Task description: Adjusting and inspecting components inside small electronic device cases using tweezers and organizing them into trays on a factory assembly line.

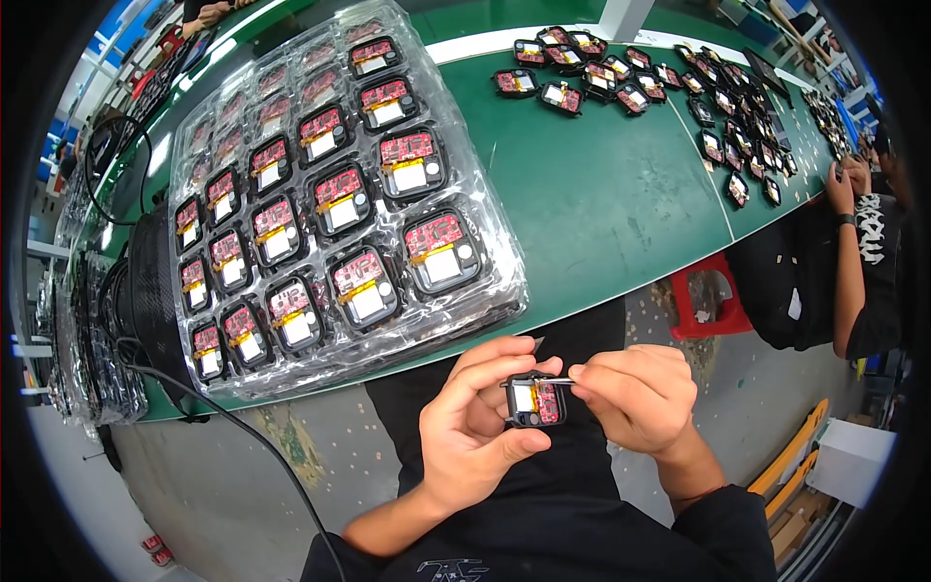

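Note:
Over my lap, my left hand (475, 417) is closed round a small black device housing (536, 401), gripping it between thumb and fingers. Its open side faces up, showing a red circuit board, a white block and a yellow strip. My right hand (640, 398) pinches thin metal tweezers (557, 380) between thumb and forefinger. They reach across the housing's far edge; whether the tips touch a part is too small to tell. A small dark point sticks up beyond my left fingertips.
On the green table (572, 204), a clear plastic tray stack (504, 281) holds several similar housings. Loose housings (601, 73) lie in groups at the far right. A black cable (262, 436) runs down at left. Beside a red stool (703, 301) sits another person (849, 252).

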Action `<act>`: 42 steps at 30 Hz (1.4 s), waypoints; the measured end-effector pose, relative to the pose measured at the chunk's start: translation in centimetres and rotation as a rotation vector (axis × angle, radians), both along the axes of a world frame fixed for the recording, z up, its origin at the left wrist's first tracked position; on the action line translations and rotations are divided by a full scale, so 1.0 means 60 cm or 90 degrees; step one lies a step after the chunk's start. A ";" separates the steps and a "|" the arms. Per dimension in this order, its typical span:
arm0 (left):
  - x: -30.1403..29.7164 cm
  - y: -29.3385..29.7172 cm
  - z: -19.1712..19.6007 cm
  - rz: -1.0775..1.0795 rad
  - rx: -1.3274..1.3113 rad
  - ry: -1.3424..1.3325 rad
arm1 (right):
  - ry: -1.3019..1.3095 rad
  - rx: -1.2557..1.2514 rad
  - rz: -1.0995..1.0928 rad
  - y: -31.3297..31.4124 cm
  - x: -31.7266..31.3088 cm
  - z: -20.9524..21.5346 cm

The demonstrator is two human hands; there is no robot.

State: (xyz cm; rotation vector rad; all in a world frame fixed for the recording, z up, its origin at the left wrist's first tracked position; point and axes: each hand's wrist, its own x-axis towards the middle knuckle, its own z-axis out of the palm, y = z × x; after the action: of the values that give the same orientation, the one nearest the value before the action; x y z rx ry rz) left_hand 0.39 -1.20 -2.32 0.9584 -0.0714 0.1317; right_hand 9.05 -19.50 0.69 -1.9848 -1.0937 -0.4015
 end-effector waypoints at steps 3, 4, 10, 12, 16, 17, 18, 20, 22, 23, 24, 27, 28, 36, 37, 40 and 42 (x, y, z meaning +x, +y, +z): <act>-0.003 -0.007 0.018 0.031 0.032 0.084 | 0.022 0.007 0.009 0.000 0.001 -0.004; -0.003 -0.008 0.017 0.032 0.031 0.084 | 0.022 0.006 0.009 0.000 0.001 -0.004; -0.002 -0.005 0.017 0.042 0.022 0.116 | -0.015 -0.010 -0.010 0.006 -0.001 -0.008; -0.005 0.003 0.008 0.005 0.012 0.058 | -0.054 -0.049 -0.022 0.006 -0.006 -0.012; -0.006 0.002 0.009 0.023 0.019 0.063 | -0.089 -0.059 -0.032 0.008 -0.006 -0.015; -0.006 0.002 0.009 0.028 0.015 0.062 | -0.090 -0.067 -0.029 0.008 -0.006 -0.014; -0.007 0.002 0.008 0.033 0.012 0.060 | -0.092 -0.074 -0.026 0.009 -0.006 -0.013; -0.006 -0.001 0.019 0.045 0.010 0.109 | -0.070 -0.054 -0.021 0.010 -0.003 -0.012; -0.005 -0.002 0.025 0.058 0.008 0.157 | -0.047 -0.032 -0.014 0.011 -0.002 -0.011; -0.003 -0.002 0.026 0.054 0.008 0.153 | -0.039 -0.025 -0.014 0.011 -0.002 -0.010; -0.003 -0.002 0.027 0.050 0.007 0.149 | -0.031 -0.017 -0.014 0.010 -0.002 -0.009; -0.005 0.008 0.005 0.011 0.013 0.048 | -0.030 -0.028 -0.013 0.010 -0.001 -0.003; -0.006 0.009 0.005 0.012 0.013 0.048 | -0.029 -0.028 -0.012 0.010 0.000 -0.003; -0.006 0.000 0.026 0.062 0.054 0.145 | -0.018 -0.017 -0.021 0.019 -0.006 -0.012; -0.006 0.002 0.020 0.062 0.053 0.145 | -0.018 -0.018 -0.021 0.018 -0.008 -0.012; -0.005 0.007 0.009 0.028 0.013 0.067 | -0.058 -0.074 -0.039 0.019 -0.011 -0.007; -0.005 0.008 0.011 0.054 0.010 0.075 | -0.062 -0.113 -0.023 0.021 -0.009 -0.004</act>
State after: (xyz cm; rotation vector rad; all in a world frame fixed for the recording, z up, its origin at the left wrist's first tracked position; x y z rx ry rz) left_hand 0.07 -0.70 -1.66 0.9836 0.0767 0.1526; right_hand 8.50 -18.25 0.47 -2.1621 -1.1913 -0.4382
